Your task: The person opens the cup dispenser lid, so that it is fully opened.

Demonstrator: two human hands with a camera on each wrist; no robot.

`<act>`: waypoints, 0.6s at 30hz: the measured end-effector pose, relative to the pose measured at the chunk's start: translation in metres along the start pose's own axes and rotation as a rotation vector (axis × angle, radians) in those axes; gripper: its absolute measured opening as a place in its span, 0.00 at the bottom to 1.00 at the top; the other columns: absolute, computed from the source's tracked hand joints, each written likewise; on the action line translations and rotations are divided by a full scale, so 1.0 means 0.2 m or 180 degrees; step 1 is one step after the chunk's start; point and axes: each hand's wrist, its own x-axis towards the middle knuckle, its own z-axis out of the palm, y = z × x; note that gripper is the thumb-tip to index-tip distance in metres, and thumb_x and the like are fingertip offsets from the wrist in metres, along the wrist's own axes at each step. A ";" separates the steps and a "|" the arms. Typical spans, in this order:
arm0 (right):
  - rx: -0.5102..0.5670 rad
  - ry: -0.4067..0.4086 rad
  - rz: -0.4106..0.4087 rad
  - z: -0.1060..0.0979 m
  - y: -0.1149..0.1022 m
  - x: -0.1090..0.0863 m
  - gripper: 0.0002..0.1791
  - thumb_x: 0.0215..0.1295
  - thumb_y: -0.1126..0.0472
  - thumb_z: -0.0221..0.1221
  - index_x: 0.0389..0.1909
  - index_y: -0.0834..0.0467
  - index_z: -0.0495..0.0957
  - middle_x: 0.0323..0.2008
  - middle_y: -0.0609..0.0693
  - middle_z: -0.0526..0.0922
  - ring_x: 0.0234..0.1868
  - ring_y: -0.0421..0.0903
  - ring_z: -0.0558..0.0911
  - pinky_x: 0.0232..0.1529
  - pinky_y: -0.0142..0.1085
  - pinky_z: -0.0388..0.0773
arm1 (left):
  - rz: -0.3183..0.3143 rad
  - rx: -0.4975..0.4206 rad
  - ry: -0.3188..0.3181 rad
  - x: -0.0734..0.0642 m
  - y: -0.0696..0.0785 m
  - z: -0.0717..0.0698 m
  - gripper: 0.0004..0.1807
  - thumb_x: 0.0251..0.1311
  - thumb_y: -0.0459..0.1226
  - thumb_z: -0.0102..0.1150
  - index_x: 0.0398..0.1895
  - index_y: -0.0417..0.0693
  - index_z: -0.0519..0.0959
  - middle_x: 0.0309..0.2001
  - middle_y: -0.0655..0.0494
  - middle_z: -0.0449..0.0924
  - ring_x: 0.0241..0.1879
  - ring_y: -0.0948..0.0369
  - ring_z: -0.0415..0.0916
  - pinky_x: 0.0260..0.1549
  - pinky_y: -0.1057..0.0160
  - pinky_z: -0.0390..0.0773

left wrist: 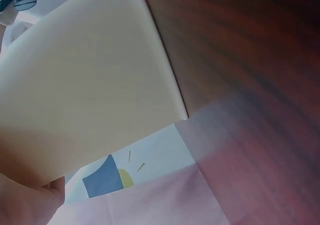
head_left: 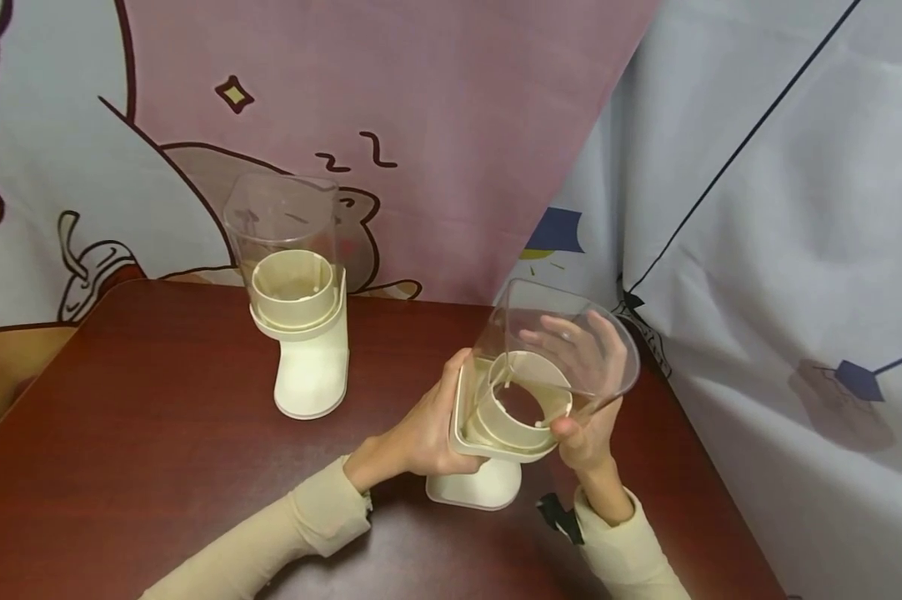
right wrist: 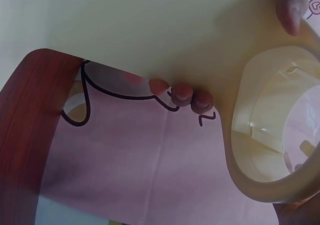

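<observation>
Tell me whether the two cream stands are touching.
Apart. The head view plainly shows a strip of tabletop between the far cream stand and the held cream stand.

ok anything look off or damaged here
Nothing looks spilled or broken. Only the cream stand on the right looks askew: it leans, unlike the upright other stand. But the left hand grips it and the right hand holds its clear container, which probably explains the tilt.

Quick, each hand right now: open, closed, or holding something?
Left hand: closed, gripping the nearer cream stand.
Right hand: closed, holding that stand's clear cup, fingers behind it.
</observation>
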 end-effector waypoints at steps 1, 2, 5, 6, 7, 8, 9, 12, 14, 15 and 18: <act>0.0003 -0.0010 -0.0003 0.00 0.00 0.00 0.54 0.54 0.43 0.71 0.70 0.68 0.54 0.58 0.69 0.76 0.55 0.60 0.83 0.59 0.47 0.78 | 0.0019 -0.0009 0.0007 0.00 0.00 0.00 0.69 0.28 0.39 0.77 0.74 0.39 0.42 0.66 0.43 0.66 0.61 0.53 0.71 0.64 0.54 0.71; 0.0006 -0.0021 -0.0012 0.00 0.00 0.00 0.54 0.54 0.43 0.71 0.71 0.68 0.54 0.58 0.69 0.76 0.55 0.60 0.83 0.59 0.47 0.78 | 0.0035 -0.0018 0.0012 0.00 0.00 0.00 0.68 0.28 0.39 0.77 0.74 0.40 0.42 0.66 0.43 0.65 0.61 0.53 0.71 0.64 0.54 0.71; -0.0011 -0.0017 -0.0015 0.01 -0.01 0.01 0.53 0.55 0.43 0.71 0.70 0.67 0.55 0.58 0.68 0.77 0.55 0.59 0.83 0.59 0.46 0.78 | 0.0049 -0.0034 0.0021 0.01 0.00 0.00 0.68 0.28 0.39 0.77 0.74 0.40 0.42 0.66 0.44 0.65 0.61 0.53 0.71 0.64 0.54 0.71; -0.0021 -0.0016 -0.0018 0.01 -0.01 0.01 0.52 0.55 0.43 0.70 0.70 0.67 0.55 0.58 0.67 0.77 0.55 0.59 0.83 0.59 0.46 0.78 | 0.0052 -0.0030 0.0023 0.01 0.00 0.00 0.68 0.28 0.39 0.77 0.74 0.40 0.42 0.66 0.44 0.65 0.61 0.53 0.71 0.64 0.54 0.71; -0.0030 -0.0014 -0.0020 0.02 -0.01 0.01 0.52 0.56 0.43 0.70 0.70 0.67 0.55 0.58 0.67 0.77 0.55 0.58 0.83 0.59 0.46 0.78 | 0.0053 -0.0022 0.0024 0.00 0.00 0.00 0.68 0.28 0.39 0.77 0.74 0.40 0.42 0.66 0.44 0.65 0.61 0.53 0.71 0.64 0.54 0.71; -0.0039 -0.0011 -0.0020 0.02 -0.02 0.01 0.52 0.56 0.42 0.70 0.70 0.66 0.55 0.58 0.67 0.77 0.55 0.58 0.83 0.59 0.45 0.78 | 0.0053 -0.0016 0.0024 0.00 0.00 0.00 0.69 0.28 0.39 0.78 0.74 0.40 0.42 0.66 0.44 0.65 0.61 0.53 0.71 0.64 0.54 0.71; -0.0048 -0.0009 -0.0018 0.03 -0.02 0.02 0.51 0.56 0.42 0.70 0.70 0.66 0.56 0.58 0.67 0.77 0.55 0.58 0.83 0.59 0.45 0.78 | 0.0055 -0.0007 0.0027 0.00 0.00 0.00 0.69 0.28 0.39 0.78 0.74 0.40 0.42 0.66 0.44 0.65 0.61 0.53 0.71 0.64 0.54 0.71; -0.0079 -0.0025 -0.0024 0.03 -0.02 0.02 0.51 0.57 0.42 0.69 0.70 0.66 0.56 0.58 0.66 0.77 0.55 0.57 0.83 0.59 0.45 0.79 | 0.0060 0.0010 0.0030 0.00 0.00 0.00 0.69 0.28 0.40 0.78 0.74 0.40 0.42 0.66 0.44 0.65 0.61 0.53 0.71 0.64 0.54 0.71; -0.0089 -0.0033 -0.0028 0.02 -0.01 0.02 0.51 0.56 0.42 0.69 0.70 0.66 0.56 0.58 0.66 0.77 0.55 0.57 0.83 0.59 0.45 0.79 | 0.0067 0.0025 0.0036 0.00 0.00 0.00 0.69 0.28 0.40 0.78 0.74 0.40 0.42 0.65 0.44 0.66 0.61 0.53 0.72 0.64 0.54 0.71; -0.0091 -0.0047 -0.0034 0.02 -0.01 0.01 0.52 0.56 0.42 0.69 0.70 0.66 0.55 0.58 0.67 0.77 0.55 0.58 0.83 0.59 0.45 0.79 | 0.0070 0.0032 0.0040 0.00 0.00 0.00 0.69 0.28 0.40 0.78 0.74 0.40 0.42 0.65 0.44 0.66 0.60 0.53 0.72 0.63 0.54 0.72; -0.0089 -0.0073 -0.0049 0.01 -0.01 0.01 0.54 0.56 0.42 0.70 0.71 0.68 0.54 0.58 0.68 0.77 0.55 0.59 0.83 0.59 0.47 0.79 | 0.0078 0.0038 0.0045 0.00 -0.01 0.00 0.69 0.28 0.40 0.78 0.74 0.40 0.42 0.64 0.44 0.67 0.60 0.53 0.72 0.63 0.54 0.72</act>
